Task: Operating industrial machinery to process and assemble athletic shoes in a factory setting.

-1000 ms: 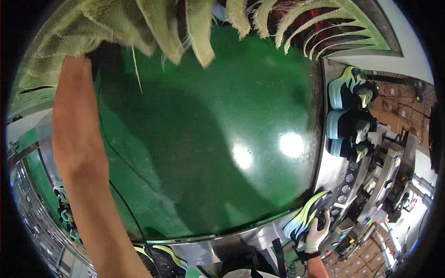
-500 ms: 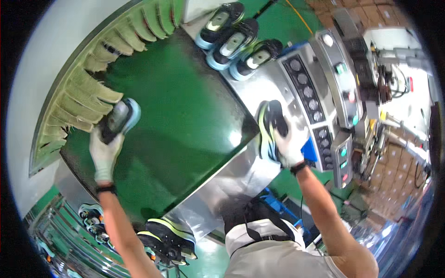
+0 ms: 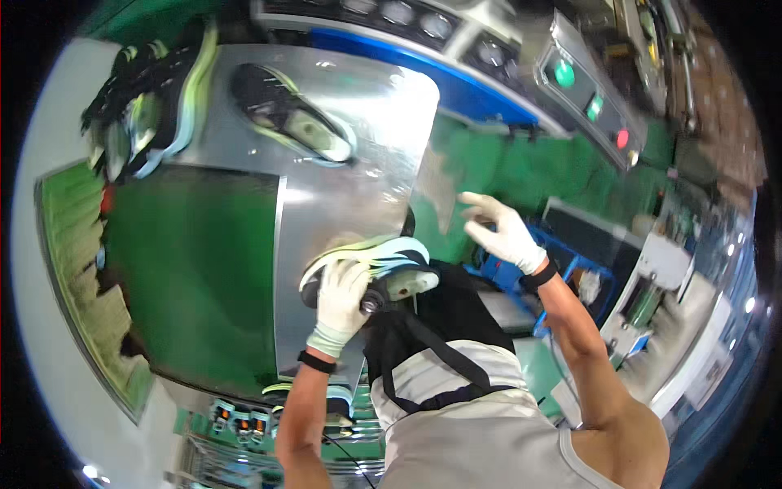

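My gloved left hand [image 3: 340,297] is closed around a black sneaker [image 3: 391,259] with a yellow-to-light-blue sole, held on its side close to my waist. A dark round part [image 3: 372,302] shows beside my fingers; I cannot make out what it belongs to. Off to the right, my gloved right hand [image 3: 501,232] is raised with its fingers apart and nothing in it. Another sneaker [image 3: 297,122] lies on the metal plate [image 3: 358,179] farther away, its pale insole area facing up.
More sneakers [image 3: 151,106] are bunched at the far left, beside the green belt [image 3: 195,261] and its fringed opening [image 3: 73,236]. A control box [image 3: 582,90] with green and red buttons stands at the far right. Below it are a blue frame [image 3: 562,277] and a machine [image 3: 652,301].
The view has swung to the right. My left hand has come from over the belt toward my waist with a sneaker. My right hand has let go of its sneaker and is apart from it.
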Demonstrator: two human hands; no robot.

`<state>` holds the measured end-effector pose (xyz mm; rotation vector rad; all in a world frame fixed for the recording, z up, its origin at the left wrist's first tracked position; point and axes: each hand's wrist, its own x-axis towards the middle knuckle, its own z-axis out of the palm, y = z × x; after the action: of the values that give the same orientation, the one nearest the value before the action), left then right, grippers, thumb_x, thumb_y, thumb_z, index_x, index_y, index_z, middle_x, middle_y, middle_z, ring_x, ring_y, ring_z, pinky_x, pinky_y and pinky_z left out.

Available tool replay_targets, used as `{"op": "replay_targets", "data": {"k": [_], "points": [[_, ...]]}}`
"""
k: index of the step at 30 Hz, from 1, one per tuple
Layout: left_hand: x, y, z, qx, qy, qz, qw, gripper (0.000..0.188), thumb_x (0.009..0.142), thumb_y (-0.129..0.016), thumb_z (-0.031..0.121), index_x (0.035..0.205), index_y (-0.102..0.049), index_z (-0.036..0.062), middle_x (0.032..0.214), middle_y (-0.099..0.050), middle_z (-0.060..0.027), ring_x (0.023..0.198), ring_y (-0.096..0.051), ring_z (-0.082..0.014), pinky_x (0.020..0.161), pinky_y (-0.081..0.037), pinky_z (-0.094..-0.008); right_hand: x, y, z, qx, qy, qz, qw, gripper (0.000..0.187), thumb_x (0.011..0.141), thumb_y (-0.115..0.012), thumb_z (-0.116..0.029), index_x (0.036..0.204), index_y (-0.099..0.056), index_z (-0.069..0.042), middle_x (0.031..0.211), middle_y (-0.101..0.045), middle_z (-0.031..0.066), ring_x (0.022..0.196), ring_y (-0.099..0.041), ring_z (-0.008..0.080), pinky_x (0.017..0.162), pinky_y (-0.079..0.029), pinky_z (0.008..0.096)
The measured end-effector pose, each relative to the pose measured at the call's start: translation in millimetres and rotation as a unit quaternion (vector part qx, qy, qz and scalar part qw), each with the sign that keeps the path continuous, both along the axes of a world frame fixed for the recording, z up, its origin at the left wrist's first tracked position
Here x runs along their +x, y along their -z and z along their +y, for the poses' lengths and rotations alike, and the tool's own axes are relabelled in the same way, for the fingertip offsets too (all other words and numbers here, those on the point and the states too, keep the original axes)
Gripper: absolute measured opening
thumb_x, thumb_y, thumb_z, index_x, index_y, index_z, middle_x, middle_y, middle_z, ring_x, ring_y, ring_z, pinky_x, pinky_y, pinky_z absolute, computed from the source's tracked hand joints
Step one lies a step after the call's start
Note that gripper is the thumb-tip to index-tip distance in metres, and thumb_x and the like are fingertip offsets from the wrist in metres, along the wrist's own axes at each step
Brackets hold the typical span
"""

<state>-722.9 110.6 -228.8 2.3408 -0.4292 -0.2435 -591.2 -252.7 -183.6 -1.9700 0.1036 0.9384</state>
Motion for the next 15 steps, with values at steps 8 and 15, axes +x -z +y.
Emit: {"op": "replay_targets", "data": {"k": [8,15], "points": [[52.2,10.4,-20.3,-0.008,0.152,0.037,0.988,0.056,0.074,-0.083,0.021,0.123,-0.066,0.0005,0.14,-0.066,-0.0213,0.131,-0.063,-0.047,0.116,-0.046,-0.0611,-32.0,109.4,14.6,0.201,-0.301,-0.127,0.924,0.112,0.082,-0.085,-0.039,0.174,-0.026,-0.013,0.175,-0.037,0.0152,0.145,-0.055,0.0388,0.115,-0.051,0.0479],[53.2,29.2,-13.8,-0.027,0.172,-0.002,0.985,0.044,0.082,-0.074,0.019,0.122,-0.064,0.0023,0.136,-0.068,-0.019,0.127,-0.067,-0.0426,0.109,-0.054,-0.0589,-30.8,151.1,43.5,0.311,-0.29,-0.096,0.9,0.114,0.075,-0.093,-0.024,0.171,-0.03,-0.016,0.178,-0.032,0.0108,0.154,-0.048,0.0318,0.126,-0.044,0.0445]]}}
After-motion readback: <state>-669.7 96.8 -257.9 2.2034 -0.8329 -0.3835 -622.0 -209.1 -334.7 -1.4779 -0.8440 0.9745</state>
